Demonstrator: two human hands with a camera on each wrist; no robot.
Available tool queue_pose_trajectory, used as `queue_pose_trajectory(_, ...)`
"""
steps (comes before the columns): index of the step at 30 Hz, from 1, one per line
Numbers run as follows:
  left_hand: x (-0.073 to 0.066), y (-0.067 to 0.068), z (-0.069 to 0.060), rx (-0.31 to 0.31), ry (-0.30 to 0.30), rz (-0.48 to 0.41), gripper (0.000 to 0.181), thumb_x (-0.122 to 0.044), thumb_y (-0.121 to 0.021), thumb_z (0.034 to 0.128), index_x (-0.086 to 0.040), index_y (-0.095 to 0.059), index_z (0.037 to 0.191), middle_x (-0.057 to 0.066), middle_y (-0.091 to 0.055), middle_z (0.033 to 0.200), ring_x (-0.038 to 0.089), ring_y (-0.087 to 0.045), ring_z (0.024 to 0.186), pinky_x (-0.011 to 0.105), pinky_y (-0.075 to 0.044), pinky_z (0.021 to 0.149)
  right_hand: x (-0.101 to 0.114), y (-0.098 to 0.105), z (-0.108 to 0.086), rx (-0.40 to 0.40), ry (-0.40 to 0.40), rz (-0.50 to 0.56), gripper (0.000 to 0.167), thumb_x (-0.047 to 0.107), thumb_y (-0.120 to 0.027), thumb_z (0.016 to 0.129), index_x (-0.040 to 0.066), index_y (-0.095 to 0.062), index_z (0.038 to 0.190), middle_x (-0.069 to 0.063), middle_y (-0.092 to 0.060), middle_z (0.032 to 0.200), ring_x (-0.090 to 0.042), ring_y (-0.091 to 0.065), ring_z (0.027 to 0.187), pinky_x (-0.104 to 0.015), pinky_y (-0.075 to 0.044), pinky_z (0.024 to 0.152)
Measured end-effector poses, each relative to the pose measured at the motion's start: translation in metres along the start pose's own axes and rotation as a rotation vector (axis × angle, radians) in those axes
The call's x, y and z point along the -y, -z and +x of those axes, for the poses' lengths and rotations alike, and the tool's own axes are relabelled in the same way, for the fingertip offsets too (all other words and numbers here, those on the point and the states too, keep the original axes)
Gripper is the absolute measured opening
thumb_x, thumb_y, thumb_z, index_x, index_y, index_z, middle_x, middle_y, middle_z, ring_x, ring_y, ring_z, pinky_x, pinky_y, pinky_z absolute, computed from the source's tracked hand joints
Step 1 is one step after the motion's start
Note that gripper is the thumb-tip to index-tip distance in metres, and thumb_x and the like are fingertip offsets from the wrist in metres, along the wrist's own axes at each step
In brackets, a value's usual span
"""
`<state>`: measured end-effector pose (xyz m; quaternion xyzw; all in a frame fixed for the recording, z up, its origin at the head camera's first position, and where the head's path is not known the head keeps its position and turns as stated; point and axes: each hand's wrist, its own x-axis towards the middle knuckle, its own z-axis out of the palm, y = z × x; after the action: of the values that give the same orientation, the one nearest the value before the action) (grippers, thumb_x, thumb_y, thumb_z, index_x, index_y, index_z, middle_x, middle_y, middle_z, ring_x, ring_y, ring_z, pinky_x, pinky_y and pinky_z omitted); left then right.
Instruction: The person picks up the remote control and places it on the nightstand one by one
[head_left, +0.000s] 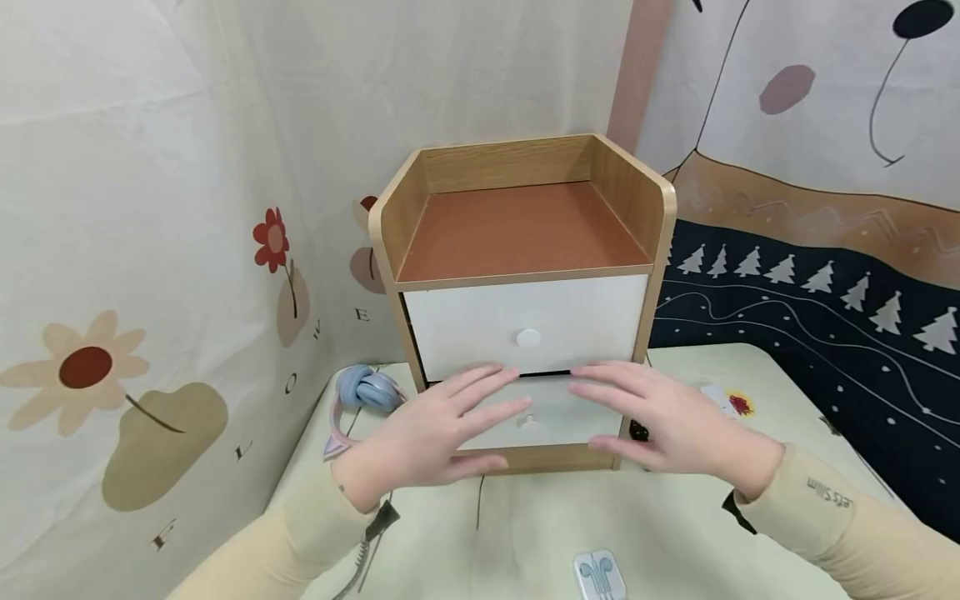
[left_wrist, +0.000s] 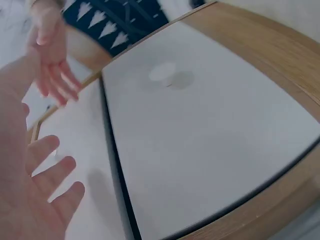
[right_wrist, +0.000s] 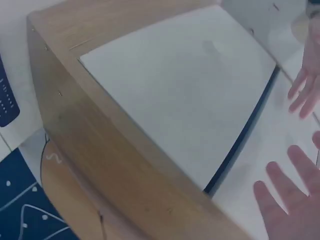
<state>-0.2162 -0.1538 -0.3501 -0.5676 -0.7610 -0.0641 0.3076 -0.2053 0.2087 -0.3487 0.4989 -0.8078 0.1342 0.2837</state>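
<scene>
A wooden cabinet (head_left: 525, 460) with two white drawers stands upright, both drawers closed. The upper drawer (head_left: 465, 329) has a round white knob (head_left: 528, 338); the lower drawer (head_left: 555, 417) lies behind the hands. My left hand (head_left: 442, 429) is held before the lower drawer's left part, fingers spread and holding nothing. Opposite it, the right hand (head_left: 660, 417) is at the lower drawer's right part, its fingers extended and empty. In the left wrist view, the left hand (left_wrist: 35, 185) is apart from the white drawer front (left_wrist: 200, 125). The right wrist view has the right hand's fingers (right_wrist: 295, 190) spread.
Blue headphones (head_left: 369, 389) lie left of the cabinet on the pale tabletop (head_left: 525, 533). Boxed earphones (head_left: 600, 575) are at the front edge of view. A small black object (head_left: 638, 431) and a card with a red mark (head_left: 731, 402) are on the right. Patterned cloth hangs behind.
</scene>
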Motion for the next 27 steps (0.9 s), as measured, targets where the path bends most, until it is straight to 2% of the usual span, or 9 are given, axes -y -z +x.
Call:
queue_pose_trajectory(2, 0.002, 0.000, -0.001, -0.082, 0.026, -0.016, 0.068, -0.041, -0.083, 0.0974, -0.014, -0.060, 0.156, 0.018, -0.061, 0.158, 0.035, -0.062, 0.143, 0.045, -0.055, 0.118, -0.006, -0.002, -0.002, -0.125, -0.004, 0.007, 0.055, 0.052, -0.061, 0.110, 0.011, -0.070, 0.145, -0.006, -0.072, 0.142, -0.024, -0.070, 0.128, -0.020, -0.049, 0.116)
queue_pose_trajectory(6, 0.009, -0.001, -0.004, -0.299, 0.053, -0.029, 0.048, -0.026, -0.073, 0.1038, -0.004, -0.066, 0.146, 0.023, -0.068, 0.144, 0.036, -0.068, 0.129, 0.046, -0.061, 0.104, -0.021, -0.005, -0.015, -0.300, -0.110, 0.038, 0.049, 0.044, -0.058, 0.113, 0.002, -0.076, 0.132, -0.011, -0.077, 0.125, -0.022, -0.072, 0.113, -0.007, -0.043, 0.114)
queue_pose_trajectory(9, 0.017, -0.002, -0.007, -0.467, 0.064, 0.008, 0.040, -0.019, -0.066, 0.1054, 0.003, -0.067, 0.139, 0.026, -0.069, 0.134, 0.038, -0.070, 0.117, 0.043, -0.063, 0.090, -0.032, -0.009, -0.032, -0.359, -0.255, 0.055, 0.034, 0.025, -0.067, 0.107, 0.000, -0.075, 0.129, -0.013, -0.078, 0.120, -0.017, -0.070, 0.109, -0.004, -0.044, 0.108)
queue_pose_trajectory(11, 0.023, -0.003, -0.010, -0.580, 0.085, 0.056, 0.037, -0.016, -0.065, 0.1046, 0.007, -0.066, 0.134, 0.028, -0.069, 0.127, 0.038, -0.071, 0.106, 0.040, -0.062, 0.081, -0.041, -0.014, -0.043, -0.422, -0.314, 0.062, 0.028, 0.011, -0.070, 0.099, -0.002, -0.076, 0.123, -0.015, -0.078, 0.114, -0.010, -0.068, 0.105, -0.004, -0.046, 0.103)
queue_pose_trajectory(13, 0.026, -0.004, -0.014, -0.677, 0.145, 0.100, 0.035, -0.016, -0.064, 0.1042, 0.007, -0.066, 0.130, 0.030, -0.067, 0.124, 0.037, -0.071, 0.095, 0.038, -0.060, 0.073, -0.047, -0.020, -0.055, -0.480, -0.381, 0.053, 0.025, 0.001, -0.070, 0.093, -0.003, -0.077, 0.117, -0.016, -0.078, 0.107, 0.002, -0.065, 0.102, -0.004, -0.045, 0.099)
queue_pose_trajectory(16, 0.029, -0.008, -0.022, -0.795, 0.280, 0.114, 0.036, -0.013, -0.065, 0.0983, 0.006, -0.063, 0.128, 0.033, -0.062, 0.125, 0.033, -0.066, 0.080, 0.037, -0.056, 0.069, -0.055, -0.030, -0.073, -0.572, -0.488, 0.046, 0.019, -0.004, -0.068, 0.094, -0.006, -0.077, 0.110, -0.018, -0.078, 0.102, 0.018, -0.058, 0.103, -0.002, -0.044, 0.097)
queue_pose_trajectory(19, 0.029, -0.012, -0.030, -0.841, 0.415, 0.073, 0.044, -0.009, -0.066, 0.0915, 0.005, -0.059, 0.133, 0.033, -0.059, 0.133, 0.032, -0.063, 0.080, 0.035, -0.054, 0.072, -0.060, -0.038, -0.091, -0.581, -0.670, 0.059, 0.021, -0.003, -0.069, 0.098, -0.004, -0.076, 0.117, 0.003, -0.078, 0.107, 0.024, -0.055, 0.101, 0.000, -0.043, 0.092)
queue_pose_trajectory(23, 0.030, -0.022, -0.036, -0.840, 0.490, 0.022, 0.056, -0.005, -0.067, 0.0887, 0.009, -0.056, 0.142, 0.034, -0.058, 0.140, 0.035, -0.063, 0.087, 0.032, -0.055, 0.074, -0.066, -0.048, -0.116, -0.560, -0.873, 0.106, 0.025, 0.005, -0.067, 0.104, -0.002, -0.074, 0.128, 0.039, -0.062, 0.112, 0.024, -0.056, 0.093, 0.002, -0.043, 0.083)
queue_pose_trajectory(27, 0.030, -0.032, -0.040, -0.811, 0.535, 0.002, 0.062, -0.003, -0.066, 0.0898, 0.012, -0.053, 0.149, 0.033, -0.061, 0.144, 0.032, -0.063, 0.087, 0.031, -0.055, 0.071, -0.071, -0.061, -0.140, -0.542, -1.022, 0.132, 0.029, 0.015, -0.065, 0.108, -0.001, -0.072, 0.131, 0.048, -0.056, 0.109, 0.025, -0.055, 0.090, 0.002, -0.042, 0.081)
